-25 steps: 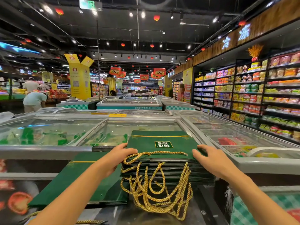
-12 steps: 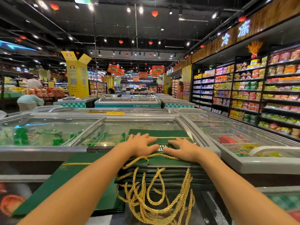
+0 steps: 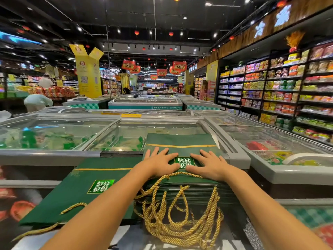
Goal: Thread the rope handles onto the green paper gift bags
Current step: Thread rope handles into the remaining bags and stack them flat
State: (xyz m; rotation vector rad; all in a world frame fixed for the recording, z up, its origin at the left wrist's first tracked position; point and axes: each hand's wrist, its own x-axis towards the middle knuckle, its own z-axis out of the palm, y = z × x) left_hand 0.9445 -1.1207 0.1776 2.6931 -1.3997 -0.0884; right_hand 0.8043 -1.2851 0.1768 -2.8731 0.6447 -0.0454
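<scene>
Two hands lie palm down on the top of a stack of green paper gift bags (image 3: pixel 182 140). The left hand (image 3: pixel 160 164) has its fingers straight and spread, pressing the top bag just left of the bag's printed label (image 3: pixel 185 162). The right hand (image 3: pixel 210 166) lies the same way just right of the label. Neither hand curls round anything, and the thumbs point toward each other at the label's near edge.

The stack rests with its far end over the near rim of a glass-lidded chest freezer (image 3: pixel 54 156), close to that rim's right corner. Its near end lies on a lower glossy surface (image 3: pixel 126 237) in front. A tangle of gold rope handles (image 3: pixel 176 226) spills from the stack's near edge onto that lower surface, and one loop curves up over the top bag, just beside both wrists.

Left of the stack and touching it lies a single green gift bag (image 3: pixel 81 192), flat, label up. A gold rope (image 3: pixel 73 207) trails off its near edge.

Stocked shelves (image 3: pixel 281 91) line the right side of the aisle. Far off at the left a person (image 3: pixel 38 102) bends over.
</scene>
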